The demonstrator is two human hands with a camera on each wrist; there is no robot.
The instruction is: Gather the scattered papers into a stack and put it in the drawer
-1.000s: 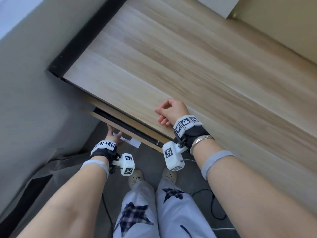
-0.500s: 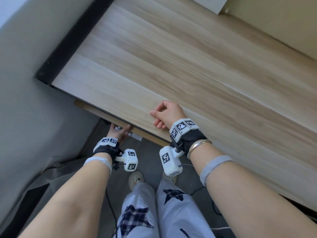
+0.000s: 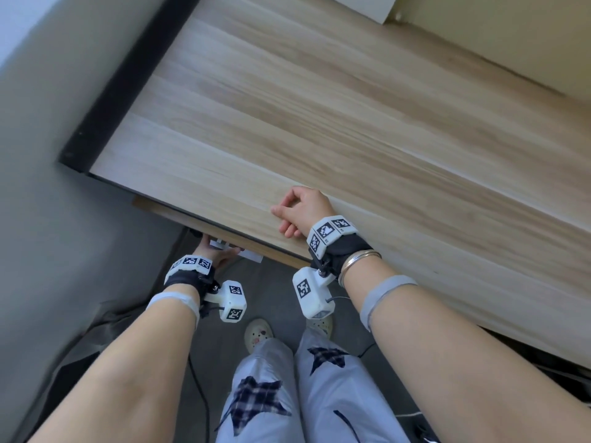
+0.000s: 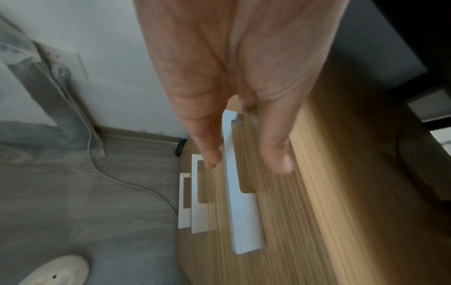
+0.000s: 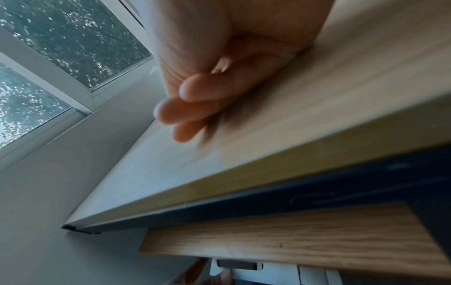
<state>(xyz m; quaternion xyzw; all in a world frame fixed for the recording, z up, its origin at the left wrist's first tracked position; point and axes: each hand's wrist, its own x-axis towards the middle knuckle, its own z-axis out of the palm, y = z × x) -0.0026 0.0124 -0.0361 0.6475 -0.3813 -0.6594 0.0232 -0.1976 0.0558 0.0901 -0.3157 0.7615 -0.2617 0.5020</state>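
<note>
The drawer [image 5: 292, 241], topmost of a light-wood set, has a wood-grain front and a long white bar handle [image 4: 244, 212], and sits level under the front edge of the bench [image 3: 319, 123], pushed in or nearly so.

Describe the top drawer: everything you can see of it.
The top drawer has a light oak-grain wooden front with a long white bar handle mounted across it. It sits directly under the desktop, its front sticking out only slightly past the desk edge, nearly shut; its inside is hidden. The left hand touches the handle, straight fingers either side of it.
</note>
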